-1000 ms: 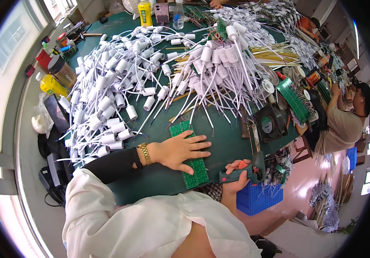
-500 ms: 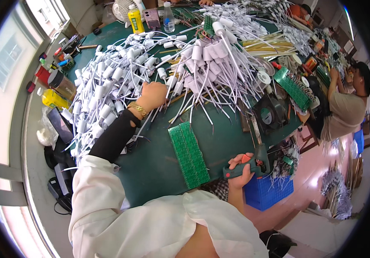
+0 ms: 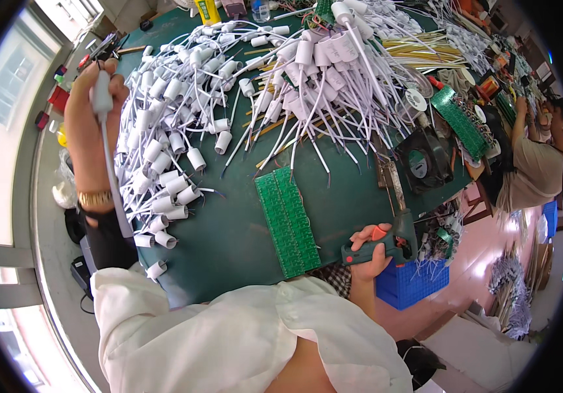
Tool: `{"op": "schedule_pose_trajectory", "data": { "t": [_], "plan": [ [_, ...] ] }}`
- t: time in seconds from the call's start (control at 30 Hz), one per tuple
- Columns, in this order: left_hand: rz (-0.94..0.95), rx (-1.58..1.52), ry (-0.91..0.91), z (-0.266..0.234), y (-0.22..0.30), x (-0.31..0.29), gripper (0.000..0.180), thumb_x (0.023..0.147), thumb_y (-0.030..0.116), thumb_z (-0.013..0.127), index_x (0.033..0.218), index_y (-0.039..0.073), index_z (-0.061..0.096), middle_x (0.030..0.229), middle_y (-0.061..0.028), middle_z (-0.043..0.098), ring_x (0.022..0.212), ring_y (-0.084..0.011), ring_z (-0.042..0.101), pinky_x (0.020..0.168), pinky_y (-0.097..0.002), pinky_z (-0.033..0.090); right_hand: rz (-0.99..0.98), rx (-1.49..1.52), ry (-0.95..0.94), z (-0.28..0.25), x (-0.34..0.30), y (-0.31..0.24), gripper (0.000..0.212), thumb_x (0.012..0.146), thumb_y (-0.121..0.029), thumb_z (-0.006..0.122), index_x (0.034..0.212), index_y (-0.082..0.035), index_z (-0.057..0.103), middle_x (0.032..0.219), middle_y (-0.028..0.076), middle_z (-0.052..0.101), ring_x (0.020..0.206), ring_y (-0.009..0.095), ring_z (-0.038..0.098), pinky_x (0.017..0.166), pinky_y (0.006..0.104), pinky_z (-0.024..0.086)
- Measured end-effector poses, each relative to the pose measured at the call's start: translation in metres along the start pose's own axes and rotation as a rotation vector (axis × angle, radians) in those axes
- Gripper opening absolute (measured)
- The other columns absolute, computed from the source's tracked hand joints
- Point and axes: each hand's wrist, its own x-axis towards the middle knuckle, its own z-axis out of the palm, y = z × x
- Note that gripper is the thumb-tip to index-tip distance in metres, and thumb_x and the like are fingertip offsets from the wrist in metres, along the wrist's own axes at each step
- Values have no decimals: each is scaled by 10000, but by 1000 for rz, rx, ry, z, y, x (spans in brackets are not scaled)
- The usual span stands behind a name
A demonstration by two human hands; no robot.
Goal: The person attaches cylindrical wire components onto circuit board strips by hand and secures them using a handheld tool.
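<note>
At the far left my left hand (image 3: 91,98) is raised with its fingers curled round a white cylindrical piece (image 3: 102,95). A white cable (image 3: 112,164) hangs down from that piece past my wrist. At the lower right my right hand (image 3: 370,252) is wrapped round a dark green pistol-grip tool (image 3: 396,245) with an orange-red trigger. Between my hands a green circuit board panel (image 3: 288,226) lies flat on the table. Beside my left hand spreads a heap of white cylinders with cables (image 3: 170,124).
A second white bundle (image 3: 334,62) is piled at the table's far middle. Right of it are a black fan-like frame (image 3: 422,160) and another green board (image 3: 458,121). A blue crate (image 3: 412,285) stands below the right edge. Another person (image 3: 533,160) sits at the right.
My left hand has moved from the middle of the heap to the far left, lifting a white cylinder and its cable. My right hand still grips the tool. The view has shifted slightly.
</note>
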Motion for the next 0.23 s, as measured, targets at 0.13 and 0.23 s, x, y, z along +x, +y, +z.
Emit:
{"op": "schedule_pose_trajectory", "data": {
  "t": [0.13, 0.23],
  "plan": [
    [8, 905, -284, 63, -49, -96, 73, 795, 9, 644, 859, -3, 611, 881, -82, 637, 793, -150, 566, 661, -284, 441, 19, 14, 12, 3, 0, 0, 453, 924, -259, 552, 1289, -30, 415, 935, 186, 607, 635, 173, 593, 715, 385, 529],
    [-45, 1164, -394, 44, -123, -129, 93, 775, 29, 678, 845, 27, 615, 996, -69, 637, 843, -166, 581, 641, -275, 420, 49, 7, -24, 1, 2, -4, 473, 921, -262, 566, 1302, -31, 409, 945, 192, 605, 647, 180, 602, 723, 387, 530]
  ]
}}
